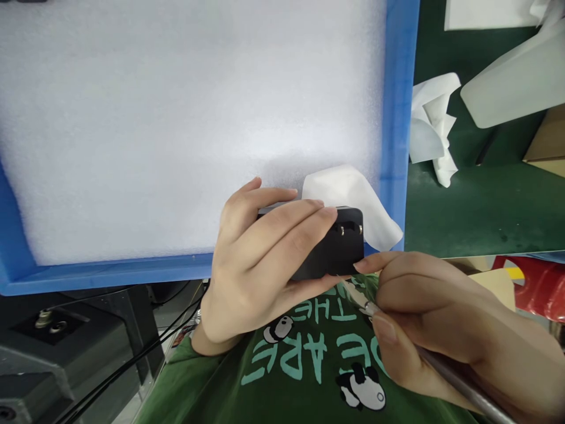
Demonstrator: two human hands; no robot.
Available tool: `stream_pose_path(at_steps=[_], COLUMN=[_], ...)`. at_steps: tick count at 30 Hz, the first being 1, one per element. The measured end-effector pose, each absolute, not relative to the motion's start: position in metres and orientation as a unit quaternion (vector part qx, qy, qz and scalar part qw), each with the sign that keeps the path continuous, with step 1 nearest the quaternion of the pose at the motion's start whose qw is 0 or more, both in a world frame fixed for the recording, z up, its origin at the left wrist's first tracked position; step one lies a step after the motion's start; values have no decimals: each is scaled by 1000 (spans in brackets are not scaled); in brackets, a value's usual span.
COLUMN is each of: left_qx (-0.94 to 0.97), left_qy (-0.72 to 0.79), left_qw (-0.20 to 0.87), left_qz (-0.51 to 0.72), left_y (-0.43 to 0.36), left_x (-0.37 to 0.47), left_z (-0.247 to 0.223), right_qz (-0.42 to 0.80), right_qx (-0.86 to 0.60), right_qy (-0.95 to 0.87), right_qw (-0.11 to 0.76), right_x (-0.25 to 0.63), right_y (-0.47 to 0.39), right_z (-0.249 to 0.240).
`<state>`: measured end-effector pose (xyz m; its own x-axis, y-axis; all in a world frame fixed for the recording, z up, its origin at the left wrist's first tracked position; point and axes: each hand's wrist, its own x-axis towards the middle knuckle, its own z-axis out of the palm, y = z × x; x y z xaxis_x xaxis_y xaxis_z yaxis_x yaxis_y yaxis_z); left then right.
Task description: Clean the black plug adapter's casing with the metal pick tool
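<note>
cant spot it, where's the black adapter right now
In the head view, centre frame: the black adapter is gripped in the left hand, just before the blue tray's near edge.

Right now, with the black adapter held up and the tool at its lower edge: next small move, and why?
Probably ease the metal tool tip a touch further along the lower edge of the black adapter. The left hand already wraps the adapter firmly, prongs facing out, and the right hand pinches the tool like a pen with its tip right at that edge, so only a fine advance seems needed.

Bare hands (265,265); green shirt (309,377) printed with pale teal letters and pandas.
</note>
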<state>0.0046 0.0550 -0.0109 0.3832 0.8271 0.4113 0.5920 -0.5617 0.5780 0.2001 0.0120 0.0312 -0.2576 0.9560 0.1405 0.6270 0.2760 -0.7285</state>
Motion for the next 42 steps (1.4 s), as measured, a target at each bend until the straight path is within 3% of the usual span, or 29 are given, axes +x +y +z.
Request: stream_pose_path(at_steps=[5,10,24,30,42], left_qx=[818,815,804,796,799], left_qy=[436,431,438,449,444], left_qw=[171,174,177,179,176], left_qz=[334,345,362,364,365], left_y=[55,55,54,53,53], left_x=[4,4,7,7,7], left_z=[-11,-12,-13,-14,-14], right_qz=[303,286,267,308,316], right_qx=[-470,-540,-519,-449,-460], right_qy=[-801,-732,-779,-824,-813], right_qw=[215,302,229,158,167], right_x=[207,199,204,220,217], right_y=[21,9,16,23,23], right_z=[38,32,41,45,44])
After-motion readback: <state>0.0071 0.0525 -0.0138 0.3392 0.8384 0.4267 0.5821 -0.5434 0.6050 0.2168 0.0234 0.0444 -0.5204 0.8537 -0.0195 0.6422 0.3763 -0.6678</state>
